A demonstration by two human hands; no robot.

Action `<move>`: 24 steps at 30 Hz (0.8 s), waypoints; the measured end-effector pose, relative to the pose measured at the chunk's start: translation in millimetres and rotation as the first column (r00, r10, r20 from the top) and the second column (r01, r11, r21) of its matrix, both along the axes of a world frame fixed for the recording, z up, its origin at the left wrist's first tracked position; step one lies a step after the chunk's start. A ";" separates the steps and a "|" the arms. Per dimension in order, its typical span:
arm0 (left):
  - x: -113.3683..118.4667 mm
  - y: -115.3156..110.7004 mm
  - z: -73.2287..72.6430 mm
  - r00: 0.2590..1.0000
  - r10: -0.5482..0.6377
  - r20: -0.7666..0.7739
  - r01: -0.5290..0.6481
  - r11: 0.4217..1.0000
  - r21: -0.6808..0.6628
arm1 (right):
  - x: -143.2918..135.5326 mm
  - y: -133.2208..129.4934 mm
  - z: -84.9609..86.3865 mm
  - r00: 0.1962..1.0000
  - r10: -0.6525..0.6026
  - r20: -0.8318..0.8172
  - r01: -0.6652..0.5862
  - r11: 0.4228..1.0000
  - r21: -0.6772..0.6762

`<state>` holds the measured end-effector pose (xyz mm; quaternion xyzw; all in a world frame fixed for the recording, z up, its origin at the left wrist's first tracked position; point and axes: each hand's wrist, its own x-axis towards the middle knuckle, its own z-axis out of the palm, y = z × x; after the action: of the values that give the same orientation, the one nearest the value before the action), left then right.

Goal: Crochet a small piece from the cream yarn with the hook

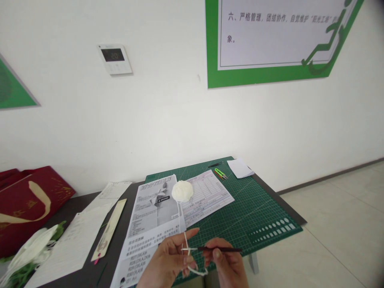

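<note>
Near the front edge of the table, my right hand (223,262) grips a crochet hook (231,249) by its dark handle, the metal tip pointing left. White yarn (198,273) loops around the tip and hangs in a short curve below it. My left hand (172,256) pinches the yarn by the hook tip, its index finger stretched out with the strand passing over it. From there the strand runs up to a ball of white yarn (182,191) resting on printed sheets. Both hands are close together, almost touching at the hook.
A green cutting mat (255,208) bears a form sheet (207,196), green thread snips (220,173), a dark pen-like tool (215,164) and folded white paper (240,168). Left lie a printed pattern (150,216), a bookmark-like strip (109,230), papers, white-green crocheted pieces (36,248) and a red bag (33,200).
</note>
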<state>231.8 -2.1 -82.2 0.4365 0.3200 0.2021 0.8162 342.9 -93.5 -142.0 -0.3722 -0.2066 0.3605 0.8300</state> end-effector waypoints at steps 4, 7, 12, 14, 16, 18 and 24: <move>-0.2 -2.1 2.7 0.993 -0.030 0.118 0.051 0.982 -0.182 | 3.0 -2.2 5.2 0.999 0.052 -0.011 -0.052 0.999 0.007; -2.0 0.1 -1.3 0.986 -0.038 0.161 0.072 0.974 -0.214 | 5.2 -4.2 9.7 0.998 0.044 0.043 -0.044 0.999 0.015; -5.7 3.6 -7.5 0.970 -0.054 0.237 0.110 0.967 -0.230 | 11.1 -6.5 11.4 0.994 -0.010 0.106 0.011 1.000 -0.008; -5.9 3.1 -8.2 0.969 -0.059 0.238 0.112 0.970 -0.218 | 12.5 -6.7 12.0 0.994 -0.006 0.112 0.007 1.000 -0.011; -5.6 2.3 -8.7 0.967 -0.076 0.244 0.128 0.970 -0.206 | 12.9 -6.7 13.1 0.995 0.004 0.097 -0.003 1.000 -0.014; -4.9 1.6 -9.7 0.962 -0.091 0.258 0.150 0.964 -0.219 | 12.8 -6.6 14.4 0.998 0.018 0.065 -0.017 1.000 -0.009; -3.7 -0.1 -12.2 0.954 -0.107 0.279 0.177 0.955 -0.238 | 13.5 -6.0 15.5 0.996 0.077 0.042 -0.079 0.996 0.045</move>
<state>228.1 -2.2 -94.4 0.3166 0.2001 0.1549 0.9142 356.4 -99.5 -126.5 -0.3514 -0.2461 0.3801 0.8194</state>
